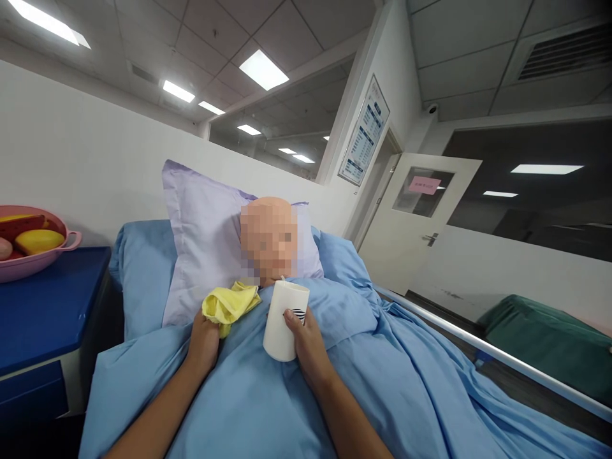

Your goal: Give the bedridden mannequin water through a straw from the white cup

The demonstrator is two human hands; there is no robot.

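A bald mannequin head (268,236) rests against a lilac pillow (205,248), with a blue quilt (363,370) drawn up to its neck. My right hand (308,344) is closed around a white cup (282,325) with a small striped mark, tilted just below the mannequin's chin. What looks like a straw tip (282,278) shows at the cup's rim, near the mouth. To the left, my left hand (204,341) grips a yellow cloth (230,305) beside the mannequin's neck; the cloth hides most of its fingers.
A blue bedside cabinet (52,312) stands at the left, bearing a pink basin (29,266) of fruit. Along the bed's right side runs a metal rail (497,354). Behind are a white partition (95,146) and an open door (411,223); a green-covered bed (549,344) lies farther right.
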